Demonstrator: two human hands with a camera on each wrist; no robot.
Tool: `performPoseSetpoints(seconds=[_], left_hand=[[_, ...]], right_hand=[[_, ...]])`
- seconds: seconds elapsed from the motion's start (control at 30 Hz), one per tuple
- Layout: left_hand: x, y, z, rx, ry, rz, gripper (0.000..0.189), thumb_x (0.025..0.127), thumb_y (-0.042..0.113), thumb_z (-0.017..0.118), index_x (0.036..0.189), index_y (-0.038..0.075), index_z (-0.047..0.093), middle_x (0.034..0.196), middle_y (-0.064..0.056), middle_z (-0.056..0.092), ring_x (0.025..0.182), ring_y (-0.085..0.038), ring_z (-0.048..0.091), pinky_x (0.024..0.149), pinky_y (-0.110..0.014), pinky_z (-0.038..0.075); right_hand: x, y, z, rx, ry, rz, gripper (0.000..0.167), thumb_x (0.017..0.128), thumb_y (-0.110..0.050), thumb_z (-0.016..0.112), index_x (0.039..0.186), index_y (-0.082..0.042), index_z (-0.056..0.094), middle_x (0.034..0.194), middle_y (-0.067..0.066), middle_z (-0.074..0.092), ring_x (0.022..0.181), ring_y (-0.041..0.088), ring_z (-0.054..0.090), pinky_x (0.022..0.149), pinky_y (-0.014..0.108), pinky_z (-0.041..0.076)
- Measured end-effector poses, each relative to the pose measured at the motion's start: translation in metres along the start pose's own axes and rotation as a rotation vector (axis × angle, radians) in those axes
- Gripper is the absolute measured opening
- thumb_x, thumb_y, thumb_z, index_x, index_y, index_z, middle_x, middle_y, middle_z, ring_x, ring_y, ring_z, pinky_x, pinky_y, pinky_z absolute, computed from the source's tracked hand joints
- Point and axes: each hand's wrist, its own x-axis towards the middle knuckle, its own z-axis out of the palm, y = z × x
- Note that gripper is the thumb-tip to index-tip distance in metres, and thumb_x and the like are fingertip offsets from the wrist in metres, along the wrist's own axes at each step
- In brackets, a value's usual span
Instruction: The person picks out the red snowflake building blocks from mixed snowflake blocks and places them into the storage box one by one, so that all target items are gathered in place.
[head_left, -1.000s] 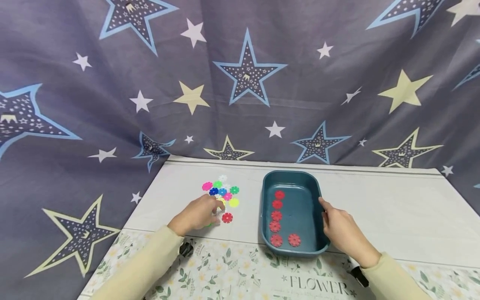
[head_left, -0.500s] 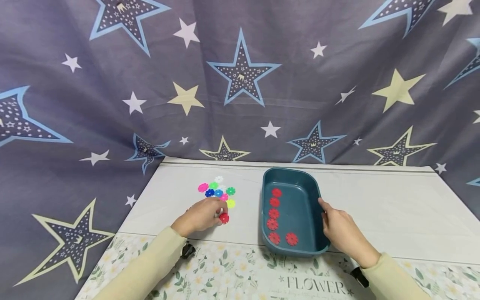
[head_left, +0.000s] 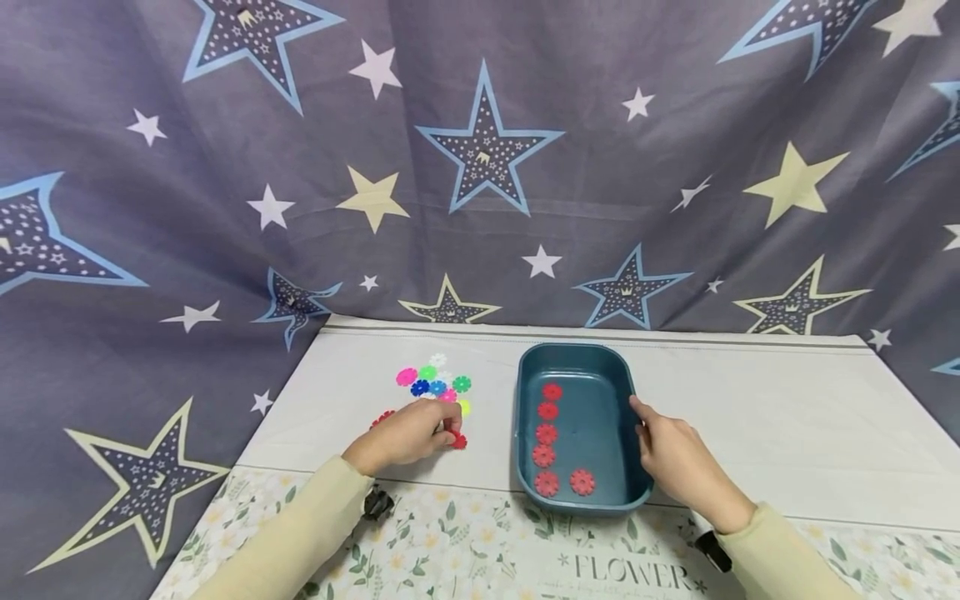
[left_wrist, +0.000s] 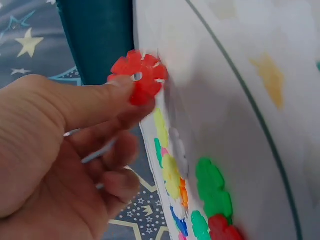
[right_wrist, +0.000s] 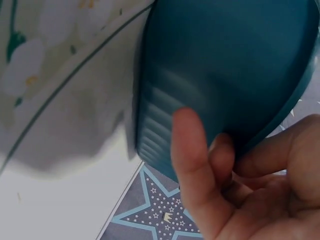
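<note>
My left hand (head_left: pixel 408 435) pinches a red notched plastic disc (left_wrist: pixel 150 75) between thumb and fingertips, its edge close to the white table surface. To the right, my right hand (head_left: pixel 686 462) grips the side of a teal plastic bin (head_left: pixel 603 425), the thumb at the rim and fingers against the outer wall in the right wrist view. Inside the bin, several red discs (head_left: pixel 547 433) form a column along the left side, and one more red disc (head_left: pixel 582 482) lies beside the lowest.
Behind my left hand lies a loose cluster of discs, among them pink (head_left: pixel 407 377), dark blue (head_left: pixel 420 387) and green (head_left: pixel 462 383). Another red disc (head_left: pixel 382 418) shows partly from behind that hand. A star-patterned curtain (head_left: pixel 480 250) hangs at the table's far edge.
My left hand has moved right from the cluster to the red disc and now pinches it. The bin, held by my right hand, has shifted slightly left and turned a little straighter.
</note>
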Motion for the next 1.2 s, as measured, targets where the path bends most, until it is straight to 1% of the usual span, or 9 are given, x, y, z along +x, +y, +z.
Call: performPoseSetpoints(seconds=[0.13, 0.27, 0.37, 0.47, 0.73, 0.83, 1.0, 1.07, 1.2], left_hand=[[0.004, 0.005, -0.004, -0.023, 0.114, 0.044, 0.013, 0.086, 0.004, 0.068, 0.084, 0.015, 0.061, 0.077, 0.009, 0.060, 0.071, -0.004, 0.055, 0.065, -0.025, 0.046], [0.009, 0.012, -0.009, 0.001, 0.227, 0.099, 0.011, 0.085, 0.008, 0.070, 0.084, 0.016, 0.062, 0.079, 0.010, 0.059, 0.072, -0.003, 0.054, 0.065, -0.025, 0.046], [0.013, 0.017, -0.012, -0.006, 0.267, 0.135, 0.013, 0.084, 0.010, 0.071, 0.083, 0.017, 0.061, 0.079, 0.012, 0.058, 0.073, -0.003, 0.053, 0.066, -0.025, 0.045], [0.017, 0.022, -0.015, -0.040, 0.279, 0.167, 0.013, 0.084, 0.009, 0.071, 0.082, 0.017, 0.061, 0.078, 0.011, 0.058, 0.072, -0.003, 0.053, 0.065, -0.025, 0.045], [0.021, 0.034, -0.018, -0.084, 0.254, 0.203, 0.009, 0.086, 0.012, 0.069, 0.084, 0.017, 0.062, 0.077, 0.011, 0.059, 0.071, -0.003, 0.052, 0.063, -0.024, 0.044], [0.027, 0.042, -0.017, -0.097, 0.246, 0.225, 0.011, 0.085, 0.010, 0.071, 0.083, 0.016, 0.062, 0.078, 0.011, 0.060, 0.072, -0.003, 0.053, 0.064, -0.024, 0.045], [0.051, 0.067, -0.012, -0.051, 0.182, 0.278, 0.006, 0.086, 0.013, 0.070, 0.089, 0.015, 0.065, 0.084, 0.009, 0.063, 0.077, -0.002, 0.055, 0.070, -0.023, 0.047], [0.063, 0.079, -0.008, -0.017, 0.131, 0.291, 0.007, 0.087, 0.014, 0.069, 0.093, 0.016, 0.066, 0.088, 0.008, 0.064, 0.078, -0.001, 0.055, 0.071, -0.019, 0.046], [0.089, 0.101, 0.005, 0.048, -0.002, 0.286, 0.010, 0.085, 0.011, 0.071, 0.091, 0.016, 0.066, 0.080, 0.011, 0.061, 0.069, 0.000, 0.053, 0.066, -0.015, 0.042]], right_hand=[[0.000, -0.001, 0.000, -0.004, -0.002, 0.005, 0.041, 0.087, 0.004, 0.054, 0.127, 0.013, 0.050, 0.053, -0.003, 0.041, 0.046, 0.012, 0.033, 0.051, 0.031, 0.033], [0.000, -0.001, 0.000, -0.010, -0.004, 0.011, 0.041, 0.087, 0.004, 0.054, 0.127, 0.013, 0.050, 0.053, -0.002, 0.042, 0.047, 0.013, 0.035, 0.052, 0.032, 0.035], [0.000, -0.001, 0.000, -0.013, -0.004, 0.015, 0.041, 0.087, 0.004, 0.054, 0.127, 0.013, 0.050, 0.053, -0.001, 0.042, 0.047, 0.013, 0.035, 0.052, 0.033, 0.036], [0.001, -0.001, 0.000, -0.019, 0.000, 0.019, 0.041, 0.087, 0.004, 0.055, 0.127, 0.013, 0.051, 0.054, 0.000, 0.045, 0.048, 0.013, 0.037, 0.052, 0.033, 0.037], [0.001, 0.000, 0.001, -0.026, 0.014, 0.012, 0.041, 0.086, 0.003, 0.056, 0.125, 0.012, 0.052, 0.057, 0.002, 0.050, 0.050, 0.014, 0.040, 0.053, 0.034, 0.039], [0.001, -0.001, 0.002, -0.022, 0.016, 0.014, 0.041, 0.086, 0.004, 0.056, 0.126, 0.012, 0.052, 0.061, 0.006, 0.055, 0.051, 0.014, 0.041, 0.053, 0.034, 0.039], [0.001, -0.001, 0.002, -0.026, 0.027, 0.018, 0.041, 0.085, 0.004, 0.056, 0.125, 0.012, 0.052, 0.075, 0.016, 0.064, 0.053, 0.015, 0.043, 0.054, 0.035, 0.041], [0.001, -0.001, 0.002, -0.024, 0.022, 0.021, 0.041, 0.086, 0.004, 0.056, 0.126, 0.012, 0.052, 0.075, 0.017, 0.064, 0.052, 0.015, 0.043, 0.053, 0.034, 0.040], [0.001, -0.001, 0.001, -0.018, 0.006, 0.029, 0.041, 0.086, 0.004, 0.055, 0.127, 0.013, 0.051, 0.075, 0.017, 0.063, 0.051, 0.014, 0.043, 0.052, 0.033, 0.039]])
